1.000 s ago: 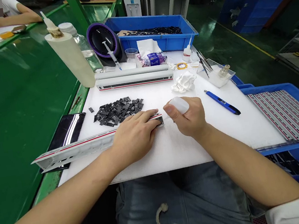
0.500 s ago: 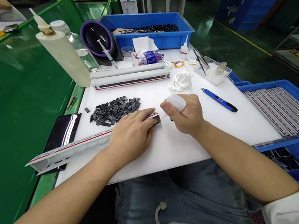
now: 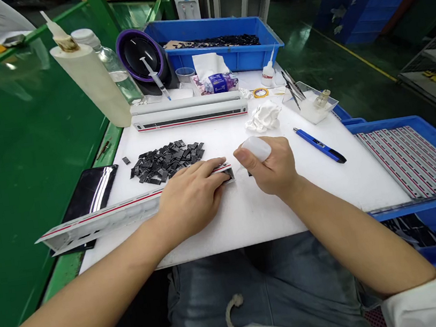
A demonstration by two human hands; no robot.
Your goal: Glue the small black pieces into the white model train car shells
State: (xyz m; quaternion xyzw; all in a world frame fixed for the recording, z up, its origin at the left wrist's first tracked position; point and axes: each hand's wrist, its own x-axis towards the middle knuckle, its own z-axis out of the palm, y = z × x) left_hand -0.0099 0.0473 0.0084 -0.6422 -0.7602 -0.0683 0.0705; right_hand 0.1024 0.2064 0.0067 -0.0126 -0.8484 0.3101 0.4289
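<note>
My left hand [image 3: 192,197] lies over the right end of a long grey channel [image 3: 104,218] with a red stripe, its fingers closed around that end. The channel slants down to the left across a glossy black panel [image 3: 94,189]. My right hand [image 3: 273,166] is wrapped round a translucent white squeeze bottle [image 3: 257,149], a little right of the channel's end. The bottle's tip is too faint to make out. Behind my left hand spreads a pile of small black pieces [image 3: 167,161].
Two grey channels [image 3: 190,114] lie across the back, near crumpled tissue [image 3: 264,116]. A blue cutter [image 3: 320,145] rests on the right. Beyond stand a tissue pack [image 3: 215,83], a white roll [image 3: 91,86] and a blue bin [image 3: 224,62]. Striped strips [image 3: 416,161] fill a tray at the right.
</note>
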